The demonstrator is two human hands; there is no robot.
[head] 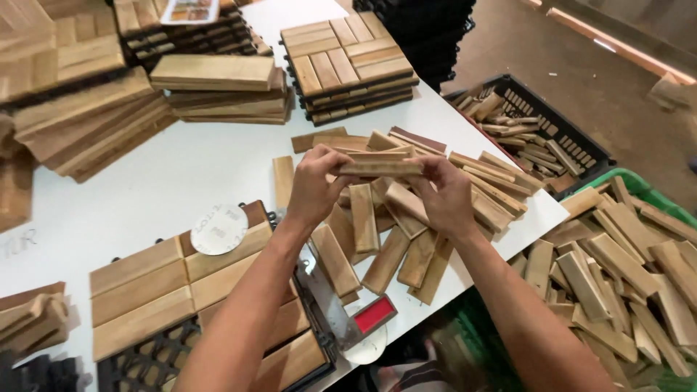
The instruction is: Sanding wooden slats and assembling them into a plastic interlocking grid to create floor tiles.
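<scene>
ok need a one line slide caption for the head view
Left hand and right hand hold a short pale wooden slat by its ends above a loose pile of wooden slats on a white table.

White table (pixel 181 181) under wood slats (pixel 406 225)

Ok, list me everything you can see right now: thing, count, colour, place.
wooden slat: one, light brown, held between both hands
loose slat pile: many, brown, table centre-right
white table: one, under everything
partly filled tile: one, wood on black grid, near left
sanding disc: one, grey-white, on that tile
finished tile stacks: several, table's far side
black crate: one, slats inside, far right
green crate: one, full of slats, right
left hand: grips slat's left end
right hand: grips slat's right end
</scene>
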